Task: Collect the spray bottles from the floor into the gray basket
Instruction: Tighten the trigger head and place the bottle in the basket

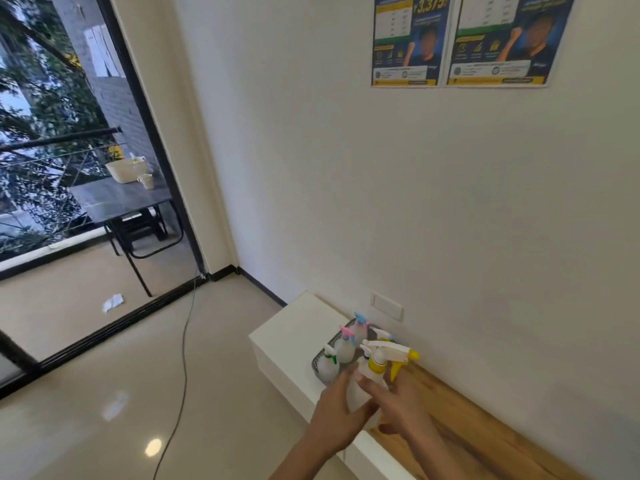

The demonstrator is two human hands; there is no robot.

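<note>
A clear spray bottle with a yellow collar and trigger [377, 367] is held upright between both hands above the near end of a low bench [460, 420]. The left hand [337, 410] is wrapped around the bottle's left side, fingers curled against the body. The right hand [398, 407] is pressed on the front and right side, fingers spread and closed on the bottle. Just beyond the hands, a gray basket [320, 358] is seen on the white end of the bench, close to the wall. Several bottles stand upright in it: one with a green trigger [328, 365], one with a pink trigger [345, 344] and one with a blue and pink top [360, 325]. A wall socket plate [388, 306] is set just behind the basket. A black cable [183, 358] is trailed across the glossy floor. Farther off, a dark table [117, 199] stands outside the glass door, and two posters [460, 39] are fixed high on the wall.
</note>
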